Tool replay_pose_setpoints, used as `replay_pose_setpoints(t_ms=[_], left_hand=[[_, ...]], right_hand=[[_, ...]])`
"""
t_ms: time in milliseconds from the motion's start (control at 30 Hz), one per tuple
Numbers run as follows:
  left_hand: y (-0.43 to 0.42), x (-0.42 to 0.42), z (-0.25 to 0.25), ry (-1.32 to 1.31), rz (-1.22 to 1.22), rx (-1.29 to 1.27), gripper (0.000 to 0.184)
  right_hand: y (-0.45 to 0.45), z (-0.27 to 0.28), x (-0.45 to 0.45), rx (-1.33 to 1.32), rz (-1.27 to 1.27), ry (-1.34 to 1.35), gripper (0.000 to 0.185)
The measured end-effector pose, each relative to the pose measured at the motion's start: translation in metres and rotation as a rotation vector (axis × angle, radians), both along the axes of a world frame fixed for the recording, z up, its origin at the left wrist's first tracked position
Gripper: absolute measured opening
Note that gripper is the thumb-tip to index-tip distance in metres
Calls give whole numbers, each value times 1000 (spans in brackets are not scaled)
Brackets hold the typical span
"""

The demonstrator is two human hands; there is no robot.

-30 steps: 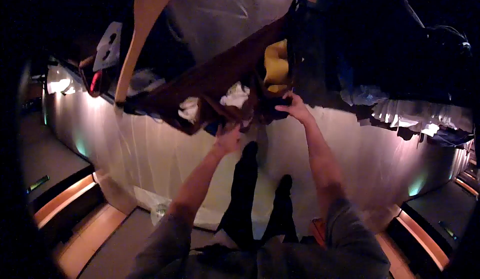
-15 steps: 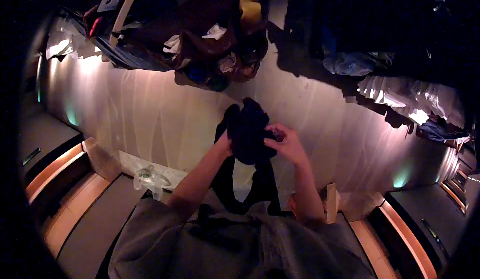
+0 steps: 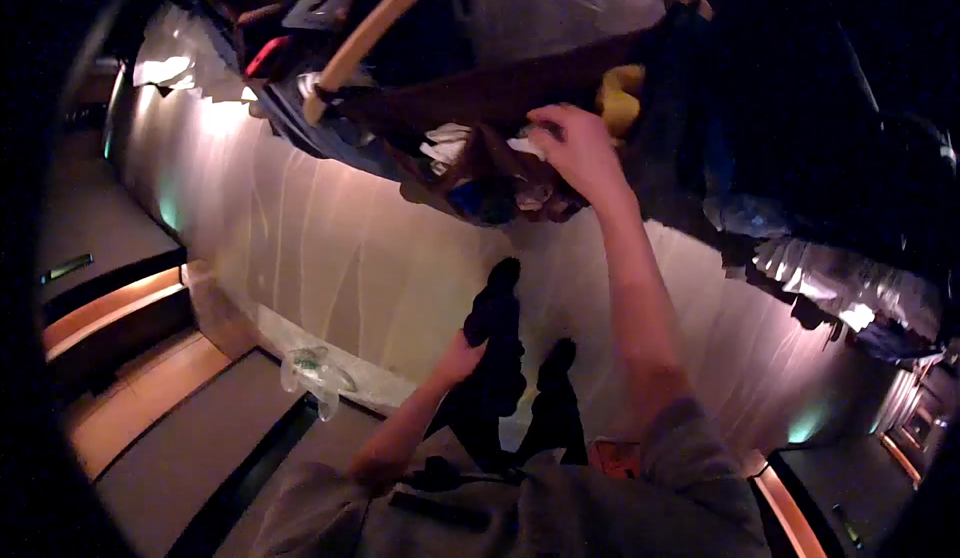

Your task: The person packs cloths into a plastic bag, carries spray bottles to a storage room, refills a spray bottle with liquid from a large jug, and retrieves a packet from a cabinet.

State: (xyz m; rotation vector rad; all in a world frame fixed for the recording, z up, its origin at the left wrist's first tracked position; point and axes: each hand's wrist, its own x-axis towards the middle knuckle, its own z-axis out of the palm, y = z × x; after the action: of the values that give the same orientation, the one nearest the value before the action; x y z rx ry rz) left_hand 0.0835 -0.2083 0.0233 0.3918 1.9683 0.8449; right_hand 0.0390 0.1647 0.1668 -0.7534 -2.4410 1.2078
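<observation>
My left hand (image 3: 462,356), low in front of my legs, is closed on a dark cloth bundle (image 3: 496,348). Up at the hanging brown fabric pouch (image 3: 480,163), my right hand (image 3: 575,143) reaches in with its fingers curled by a white cloth (image 3: 525,146); whether it grips the cloth is hard to tell. Another white cloth (image 3: 445,146) pokes out of a pocket to the left. A yellow item (image 3: 620,98) sits just right of my right hand. Blue material (image 3: 466,196) shows in a lower pocket.
A wooden hanger (image 3: 385,28) slopes above the pouch. Dark garments hang at the right, with pale ruffled cloth (image 3: 825,273) beyond. A clear plastic item (image 3: 318,373) lies at the lower left, near lit steps (image 3: 120,313). An orange object (image 3: 614,458) is by my right elbow.
My right hand has left the dark bundle and moved up to the pouch. The bundle stays in my left hand, now lower. The view has shifted, bringing the hanger and pouch lower.
</observation>
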Motion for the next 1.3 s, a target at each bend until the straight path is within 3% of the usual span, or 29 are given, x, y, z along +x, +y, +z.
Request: replay_pose_setpoints(t_ms=[67, 133, 200, 300, 367, 433, 467, 500, 533, 567, 600, 667, 733, 767, 800, 867, 933, 1000, 1067, 1133, 1200, 1267, 1300], left_hand=[[36, -32, 66, -70, -40, -10, 32], [66, -63, 110, -132, -87, -12, 30], [77, -73, 125, 16, -225, -219, 30], [77, -77, 111, 119, -219, 5, 31], [75, -77, 113, 58, -189, 26, 32], [76, -72, 119, -17, -161, 37, 33], [78, -70, 135, -88, -62, 165, 41], [84, -69, 151, -158, 36, 293, 51], [92, -69, 170, -68, 24, 403, 62], [103, -68, 187, 25, 13, 517, 74], [116, -66, 201, 18, 10, 512, 74], [141, -56, 217, 167, 53, 615, 83], [136, -49, 214, 11, -76, 482, 81], [134, -46, 210, -129, -193, 358, 80], [130, -32, 201, -129, -193, 354, 80], [113, 1, 182, -457, 34, 337, 72], [115, 25, 179, -418, 106, 320, 67], [120, 41, 182, -385, 194, 294, 62], [127, 43, 188, -367, 269, 247, 54], [113, 42, 182, -341, 296, 173, 52], [91, 41, 171, -329, 324, 103, 51], [63, 41, 156, -417, 439, 100, 48], [55, 38, 155, -365, 407, 42, 52]], right_hand=[[-1, -5, -48, 296, 317, -768, 25], [4, -26, -62, 297, 399, -854, 24], [5, -43, -58, 298, 477, -946, 23], [10, -46, -39, 342, 382, -813, 23], [11, -13, -21, 184, 189, -701, 30], [6, 17, 11, 19, -113, -201, 31], [3, 33, 27, -21, -249, 88, 33], [-4, 51, 44, -99, -307, 53, 30], [-14, 65, 61, -175, -368, 19, 27], [-29, 73, 73, -325, -323, -153, 25], [-49, 79, 79, -479, -269, -327, 22], [-117, 13, 110, -732, 177, -189, 26], [-106, 31, 113, -1067, 329, -14, 32], [-97, 24, 118, -1071, 327, -7, 32], [-87, 16, 126, -929, 520, -63, 34], [-72, 10, 136, -790, 716, -111, 36], [-56, 13, 133, -740, 920, -262, 17], [-45, 12, 131, -842, 955, -239, 18], [-39, -8, 134, -1236, 911, -79, 23], [-29, -50, 139, -1395, 499, -205, 24], [-29, -126, 145, -1120, -127, -193, 21], [-23, -181, 149, -759, -174, -418, 21], [-22, -227, 157, -753, -163, -439, 21]])
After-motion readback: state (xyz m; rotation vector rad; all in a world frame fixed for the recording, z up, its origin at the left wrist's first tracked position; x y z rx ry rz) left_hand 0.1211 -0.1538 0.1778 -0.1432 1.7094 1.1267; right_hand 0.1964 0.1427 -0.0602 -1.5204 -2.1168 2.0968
